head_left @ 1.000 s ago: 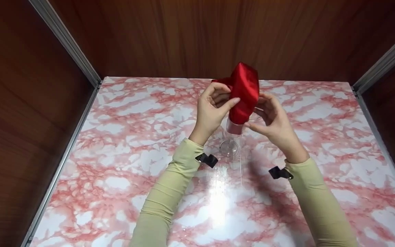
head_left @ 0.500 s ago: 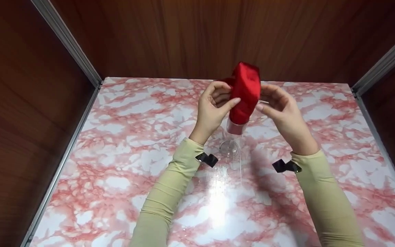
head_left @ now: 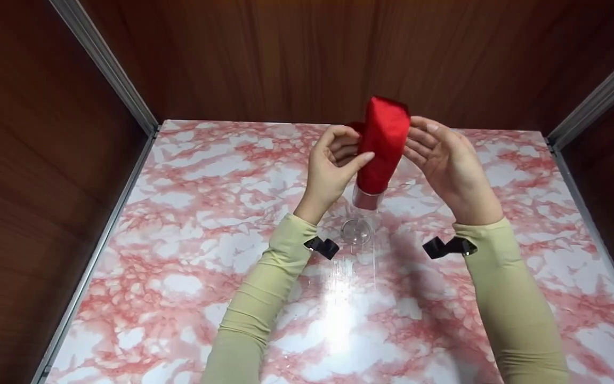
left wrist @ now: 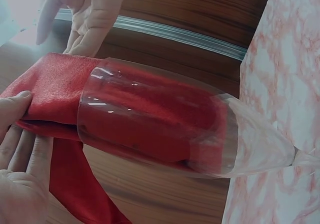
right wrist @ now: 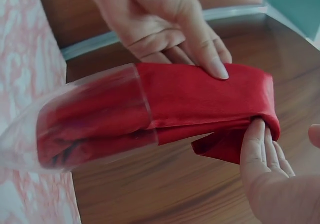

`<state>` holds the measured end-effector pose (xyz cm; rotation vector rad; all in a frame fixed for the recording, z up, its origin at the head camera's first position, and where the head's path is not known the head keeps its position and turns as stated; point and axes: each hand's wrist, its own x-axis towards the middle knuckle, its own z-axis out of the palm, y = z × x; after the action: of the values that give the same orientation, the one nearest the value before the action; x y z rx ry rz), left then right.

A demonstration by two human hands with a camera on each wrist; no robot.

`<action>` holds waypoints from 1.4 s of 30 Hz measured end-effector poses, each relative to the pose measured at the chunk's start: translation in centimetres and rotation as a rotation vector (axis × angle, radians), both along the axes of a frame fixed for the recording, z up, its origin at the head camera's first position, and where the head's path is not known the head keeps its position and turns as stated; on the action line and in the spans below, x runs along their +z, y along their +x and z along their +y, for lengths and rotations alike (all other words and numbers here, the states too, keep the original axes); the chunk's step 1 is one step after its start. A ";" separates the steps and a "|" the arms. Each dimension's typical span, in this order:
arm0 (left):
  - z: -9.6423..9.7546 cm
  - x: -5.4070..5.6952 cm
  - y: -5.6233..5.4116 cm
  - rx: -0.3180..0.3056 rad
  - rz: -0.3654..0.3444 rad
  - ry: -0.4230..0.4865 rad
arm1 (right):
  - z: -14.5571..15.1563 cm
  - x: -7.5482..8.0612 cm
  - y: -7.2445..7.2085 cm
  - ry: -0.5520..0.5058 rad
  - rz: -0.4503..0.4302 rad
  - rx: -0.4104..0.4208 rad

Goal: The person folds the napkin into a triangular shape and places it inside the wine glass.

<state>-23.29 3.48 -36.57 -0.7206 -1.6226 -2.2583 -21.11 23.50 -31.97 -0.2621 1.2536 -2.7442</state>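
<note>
A red satin cloth, folded into a band, has its lower part inside a clear champagne flute. Its upper part rises out of the rim and folds over, with a loose tail hanging behind. The flute stands upright on its round foot. My left hand pinches the cloth just above the rim, thumb in front and fingers behind. On the other side, my right hand has its fingers extended. Their tips reach under the fold of the cloth in the right wrist view, and the thumb stands away.
The flute stands on a table with a red and white marbled top. Brown wood-grain panels enclose the back and both sides, with grey metal strips at the corners. A bright light reflection lies on the tabletop in front of the flute.
My right hand has left the rim of the flute, moved up and right, and straightened its fingers against the cloth's fold. The fold has widened to the right. My left hand holds still.
</note>
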 end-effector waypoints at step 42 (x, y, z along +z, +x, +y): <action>-0.4 0.2 -0.1 -0.110 -0.031 0.042 | -0.9 0.7 -0.5 -0.072 -0.031 -0.066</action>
<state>-23.41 3.08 -36.32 -0.7860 -1.5800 -2.3845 -21.57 22.58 -31.28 -0.1871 1.1777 -2.8415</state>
